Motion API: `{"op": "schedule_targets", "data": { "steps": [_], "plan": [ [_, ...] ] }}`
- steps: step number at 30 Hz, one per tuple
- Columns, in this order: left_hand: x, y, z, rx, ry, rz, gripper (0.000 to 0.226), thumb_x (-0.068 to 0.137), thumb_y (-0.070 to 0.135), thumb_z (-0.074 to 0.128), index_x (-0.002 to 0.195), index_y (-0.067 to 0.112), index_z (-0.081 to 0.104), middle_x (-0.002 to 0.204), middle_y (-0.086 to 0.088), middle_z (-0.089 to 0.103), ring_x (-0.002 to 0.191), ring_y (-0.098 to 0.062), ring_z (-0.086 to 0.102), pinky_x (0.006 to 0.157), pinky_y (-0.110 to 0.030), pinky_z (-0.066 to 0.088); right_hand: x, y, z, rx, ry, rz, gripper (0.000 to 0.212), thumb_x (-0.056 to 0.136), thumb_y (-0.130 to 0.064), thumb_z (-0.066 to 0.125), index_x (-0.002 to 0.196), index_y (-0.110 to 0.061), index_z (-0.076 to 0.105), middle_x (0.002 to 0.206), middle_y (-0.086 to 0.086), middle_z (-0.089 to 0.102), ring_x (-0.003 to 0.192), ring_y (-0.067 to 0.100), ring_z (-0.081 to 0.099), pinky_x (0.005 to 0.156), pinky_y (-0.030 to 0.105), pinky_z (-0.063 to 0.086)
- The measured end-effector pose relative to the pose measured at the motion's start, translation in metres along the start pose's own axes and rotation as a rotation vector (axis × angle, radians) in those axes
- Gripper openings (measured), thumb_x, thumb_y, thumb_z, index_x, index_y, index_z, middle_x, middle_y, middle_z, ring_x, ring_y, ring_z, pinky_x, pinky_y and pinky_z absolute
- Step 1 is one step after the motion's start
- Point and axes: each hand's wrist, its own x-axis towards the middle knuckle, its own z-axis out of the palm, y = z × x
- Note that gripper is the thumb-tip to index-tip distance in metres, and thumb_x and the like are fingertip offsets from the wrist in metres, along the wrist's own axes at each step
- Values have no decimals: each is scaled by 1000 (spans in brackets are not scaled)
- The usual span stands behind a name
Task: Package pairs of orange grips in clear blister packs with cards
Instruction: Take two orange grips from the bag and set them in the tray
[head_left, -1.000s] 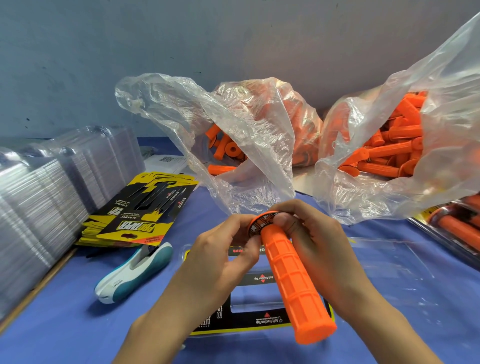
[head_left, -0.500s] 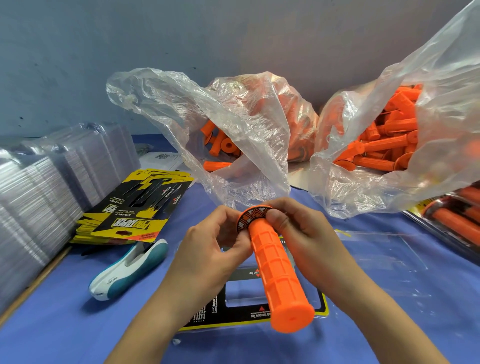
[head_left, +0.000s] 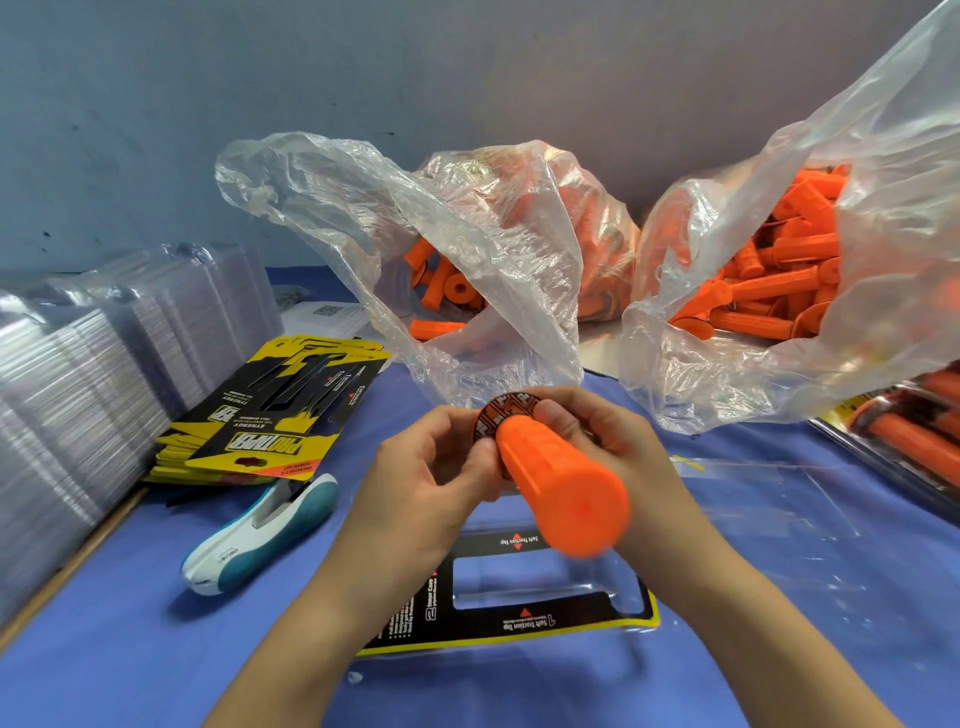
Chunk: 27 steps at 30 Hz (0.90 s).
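I hold one orange grip above the table, its closed end pointing at me and blurred. My left hand pinches the grip's black-and-orange patterned flange. My right hand grips the same end from the right, thumb on the flange. Below the hands lies an open clear blister pack with a black and yellow card in its near half. Two clear plastic bags of orange grips stand behind.
A stack of black and yellow cards lies at the left, with a white and teal stapler in front of it. Stacks of clear blister packs fill the far left. Filled packs lie at the right edge. A blue cloth covers the table.
The grip has tipped up so that its free end now points toward the camera. Both hands stay on the flange end and have shifted slightly up and right.
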Motion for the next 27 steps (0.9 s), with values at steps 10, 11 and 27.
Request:
{"op": "schedule_targets", "data": {
  "steps": [10,11,27],
  "plan": [
    [5,-2,2,-215,41,-111,17,93,21,61,108,19,70,100,-9,76,91,-25,73,78,-34,60,-5,7,20,483,-14,182,32,97,-4,53,129,-3,57,105,18,73,90,27,72,80,28,57],
    [5,-4,3,-200,48,-110,17,96,18,59,109,17,69,99,-10,76,91,-26,73,77,-34,59,-5,7,22,492,-6,187,33,97,-3,53,130,-3,57,104,18,73,88,25,72,79,27,57],
    [-10,-9,3,88,-9,204,44,85,43,69,124,45,50,116,11,66,110,-14,66,92,-30,53,-10,0,-6,562,-288,397,26,97,-7,54,118,3,65,114,15,71,100,18,70,81,21,55]
  ]
}}
